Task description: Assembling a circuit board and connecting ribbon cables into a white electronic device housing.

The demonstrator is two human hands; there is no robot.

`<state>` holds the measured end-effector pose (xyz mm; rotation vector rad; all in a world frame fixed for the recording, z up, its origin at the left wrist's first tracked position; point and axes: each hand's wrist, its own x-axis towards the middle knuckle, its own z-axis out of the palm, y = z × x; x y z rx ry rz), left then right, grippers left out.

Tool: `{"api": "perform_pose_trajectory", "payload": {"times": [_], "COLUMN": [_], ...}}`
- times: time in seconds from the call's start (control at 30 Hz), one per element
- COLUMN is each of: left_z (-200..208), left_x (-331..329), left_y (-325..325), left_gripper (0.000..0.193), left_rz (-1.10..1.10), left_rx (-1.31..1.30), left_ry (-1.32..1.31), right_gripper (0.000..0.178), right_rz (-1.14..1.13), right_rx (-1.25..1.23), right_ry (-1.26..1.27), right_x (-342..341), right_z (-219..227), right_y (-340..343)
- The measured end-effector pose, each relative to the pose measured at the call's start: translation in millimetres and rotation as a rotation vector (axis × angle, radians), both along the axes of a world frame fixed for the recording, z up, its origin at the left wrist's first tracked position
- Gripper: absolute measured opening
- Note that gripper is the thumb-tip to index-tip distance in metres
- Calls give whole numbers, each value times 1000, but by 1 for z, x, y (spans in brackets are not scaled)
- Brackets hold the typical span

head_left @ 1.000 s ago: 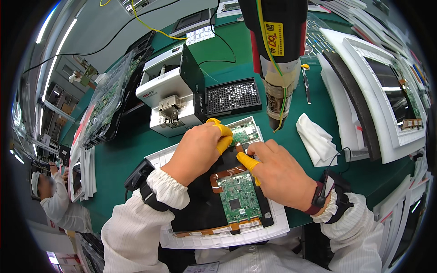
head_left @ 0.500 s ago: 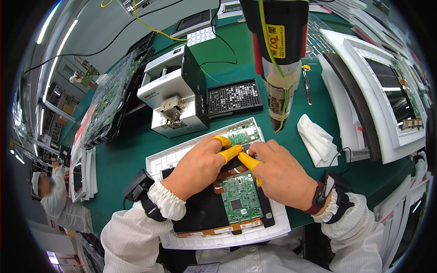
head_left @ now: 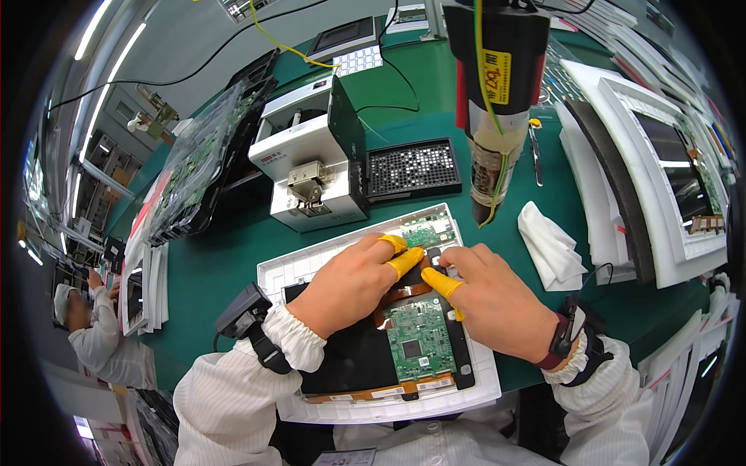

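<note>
Compared with the view one second earlier, the left hand (head_left: 346, 283) has shifted its covered fingertips (head_left: 408, 262) away from the small green board (head_left: 435, 231) and toward those of the right hand (head_left: 505, 303); a narrow gap now separates the two sets of tips. Judged from this, the work has passed from the small board to the brown ribbon cable (head_left: 408, 293), and both hands are engaged at one point. The cable runs beneath and just nearside of the fingertips; the small board lies directly beyond them, and the large green board (head_left: 423, 338) lies nearside, between the wrists. All three sit on the white-framed panel (head_left: 486, 380), which is under both hands. Pose: both hands are palm-down, the forearms entering from the near side and converging. The left thumb and index finger, in yellow covers, point inward to the right. The right hand's yellow-covered digit (head_left: 443, 283) points inward to the left, with a bare finger bent just beyond it. The hands are close together but not clasped. Whether either one pinches the cable or only presses it cannot be told, as the contact surfaces are hidden.
</note>
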<state>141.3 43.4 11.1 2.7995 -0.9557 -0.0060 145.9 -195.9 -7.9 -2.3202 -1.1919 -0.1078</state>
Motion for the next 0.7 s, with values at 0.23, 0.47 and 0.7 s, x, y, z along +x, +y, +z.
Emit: {"api": "perform_pose_trajectory", "payload": {"times": [0.23,0.47,0.7], "left_z": [1,3,1], "left_x": [-5,-9,-9], "left_y": [4,2,1], "left_gripper": [45,46,52], "left_rz": [25,-26,-13], "left_rx": [-66,-43,-23], "left_ry": [35,-35,28], "right_gripper": [27,21,19], "right_rz": [-3,4,11], "right_rx": [-29,-29,-35], "right_ry": [1,-8,-4], "right_x": [-1,0,1], "right_z": [2,3,2], "right_y": [3,3,3]}}
